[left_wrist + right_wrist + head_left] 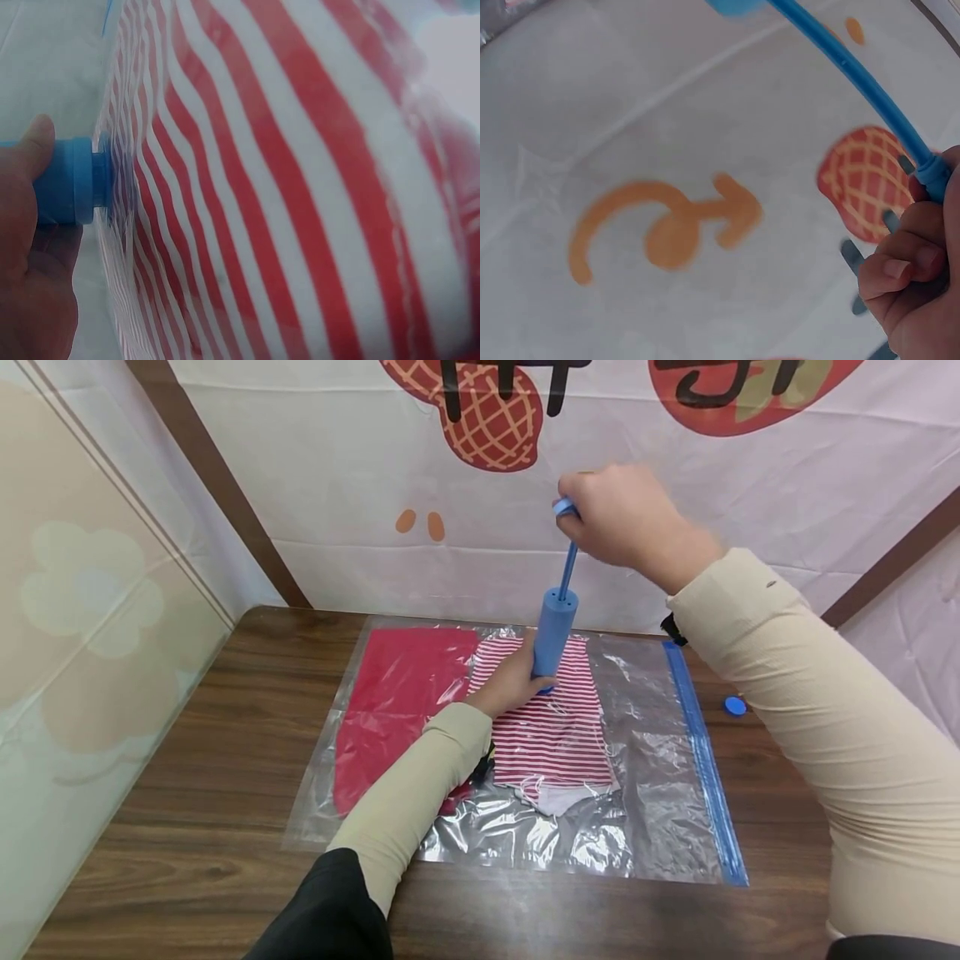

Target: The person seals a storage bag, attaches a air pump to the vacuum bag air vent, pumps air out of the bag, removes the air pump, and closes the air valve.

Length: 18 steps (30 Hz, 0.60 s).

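A blue hand pump stands slightly tilted on a clear plastic storage bag. My left hand grips the pump's lower barrel, just above the bag. In the left wrist view the barrel's narrow end meets the plastic over the striped cloth. Up high, my right hand holds the pump handle, with the thin rod drawn far out of the barrel. Inside the bag lie a red-and-white striped cloth and a plain red cloth, side by side.
A blue zip strip runs along the bag's right edge. To its right, a small round blue cap lies on the wooden table. Behind the table hangs a white printed sheet.
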### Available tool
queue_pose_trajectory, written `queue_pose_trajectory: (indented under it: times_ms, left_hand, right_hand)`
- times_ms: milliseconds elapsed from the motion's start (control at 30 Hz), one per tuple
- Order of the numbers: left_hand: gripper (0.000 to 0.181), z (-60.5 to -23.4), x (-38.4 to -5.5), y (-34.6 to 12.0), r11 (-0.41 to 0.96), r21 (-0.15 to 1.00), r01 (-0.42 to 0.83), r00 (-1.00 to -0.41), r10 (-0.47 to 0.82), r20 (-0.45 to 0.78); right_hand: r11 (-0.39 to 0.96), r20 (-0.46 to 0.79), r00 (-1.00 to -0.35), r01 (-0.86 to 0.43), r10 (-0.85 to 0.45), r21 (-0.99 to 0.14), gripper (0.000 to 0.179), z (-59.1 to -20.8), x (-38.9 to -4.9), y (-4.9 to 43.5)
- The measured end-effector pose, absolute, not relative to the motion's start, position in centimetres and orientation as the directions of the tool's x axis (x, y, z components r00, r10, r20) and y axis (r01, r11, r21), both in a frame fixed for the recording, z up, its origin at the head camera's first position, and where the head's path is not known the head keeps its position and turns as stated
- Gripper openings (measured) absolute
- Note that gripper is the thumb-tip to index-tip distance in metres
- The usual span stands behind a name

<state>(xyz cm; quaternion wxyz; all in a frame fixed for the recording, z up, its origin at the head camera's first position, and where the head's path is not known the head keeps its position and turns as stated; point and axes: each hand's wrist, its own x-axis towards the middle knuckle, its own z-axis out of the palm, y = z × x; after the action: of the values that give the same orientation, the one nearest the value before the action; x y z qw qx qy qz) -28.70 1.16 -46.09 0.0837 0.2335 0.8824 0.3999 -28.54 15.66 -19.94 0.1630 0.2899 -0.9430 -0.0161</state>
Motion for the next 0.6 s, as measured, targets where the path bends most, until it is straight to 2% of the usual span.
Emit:
queue_pose_trajectory:
  times_ms: [200, 600]
  left_hand:
    - [0.081, -46.3, -28.8, 1.2, 0.579, 0.736, 0.351, -0.877, 0.479, 0.042]
    - [0.084, -46.6, -28.9, 1.2, 0.550, 0.754, 0.359, -0.873, 0.483, 0.064]
  right_hand:
    - [0.829, 0.191, -0.808, -0.555, -0.557, 0.068, 0.016, -23.5, -28.8, 15.8]
    - [0.818, 0.161, -0.804, -0.572, -0.573, 0.056, 0.017, -27.8, -29.0, 15.9]
